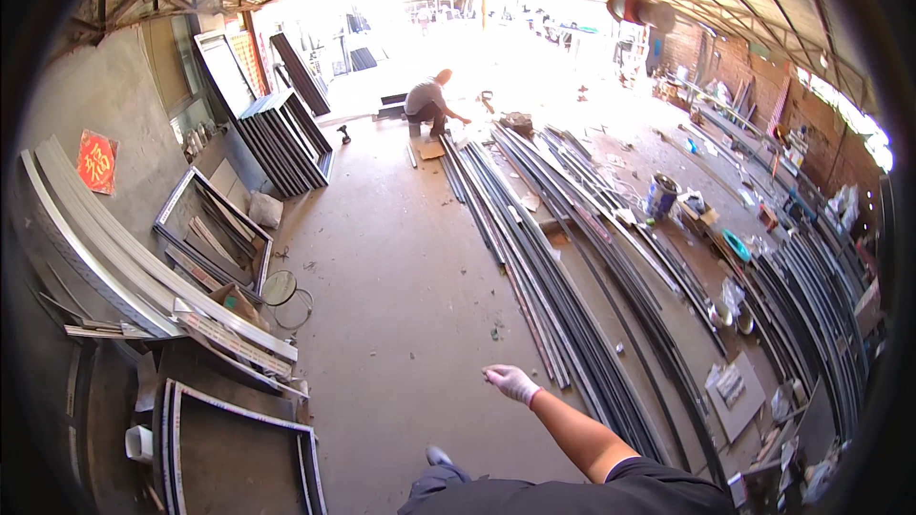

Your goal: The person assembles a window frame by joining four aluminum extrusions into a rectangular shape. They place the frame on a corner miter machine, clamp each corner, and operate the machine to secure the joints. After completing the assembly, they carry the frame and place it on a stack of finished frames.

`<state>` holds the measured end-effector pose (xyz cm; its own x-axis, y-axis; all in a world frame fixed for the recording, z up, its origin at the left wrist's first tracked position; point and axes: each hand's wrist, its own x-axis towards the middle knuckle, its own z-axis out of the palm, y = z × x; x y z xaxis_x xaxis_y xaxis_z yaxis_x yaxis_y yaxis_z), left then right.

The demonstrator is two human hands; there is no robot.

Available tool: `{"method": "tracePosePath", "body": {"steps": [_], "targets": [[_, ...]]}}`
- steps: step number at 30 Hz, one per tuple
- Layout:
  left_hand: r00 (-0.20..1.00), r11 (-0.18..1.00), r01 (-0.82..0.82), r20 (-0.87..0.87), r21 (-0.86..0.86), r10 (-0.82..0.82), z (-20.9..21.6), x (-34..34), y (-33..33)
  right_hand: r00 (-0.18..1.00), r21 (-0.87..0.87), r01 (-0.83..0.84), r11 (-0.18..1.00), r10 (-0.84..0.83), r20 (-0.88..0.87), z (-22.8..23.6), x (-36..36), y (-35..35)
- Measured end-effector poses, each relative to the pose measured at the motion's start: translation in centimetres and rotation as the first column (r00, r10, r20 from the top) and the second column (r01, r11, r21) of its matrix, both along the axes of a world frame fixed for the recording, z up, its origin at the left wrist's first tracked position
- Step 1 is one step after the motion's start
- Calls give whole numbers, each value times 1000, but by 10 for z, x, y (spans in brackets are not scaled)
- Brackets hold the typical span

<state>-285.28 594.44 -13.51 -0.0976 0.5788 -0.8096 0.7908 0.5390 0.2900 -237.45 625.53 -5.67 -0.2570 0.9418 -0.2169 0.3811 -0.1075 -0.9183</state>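
My right hand [512, 383] wears a whitish glove with a reddish cuff and reaches out over the concrete floor [401, 296]. Its fingers look pressed together toward their tips; whatever may be between them is too small to make out. Just to the right of it lie long dark metal profiles [572, 324], bundled lengthwise on the ground, and the hand appears apart from them. My left hand is out of the picture. One of my shoes [438, 456] shows at the lower edge.
A person [429, 100] crouches at the far end of the profiles. Framed panels [286, 143] lean along the left wall, with pale strips [143, 257] and a dark frame [239, 448] nearer. To the right stand a bucket [661, 196] and more profiles [811, 296].
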Motion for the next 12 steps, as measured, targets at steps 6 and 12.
{"method": "tracePosePath", "body": {"steps": [6,12], "targets": [[999,999,26,33,-20,-25,-38,-47,228,995,308,102,946,-104,-9,-8,-29,213],[816,815,560,-69,-148,-574,-68,-131,456,559,-354,-386,852,521,645,-151,57,225]]}}
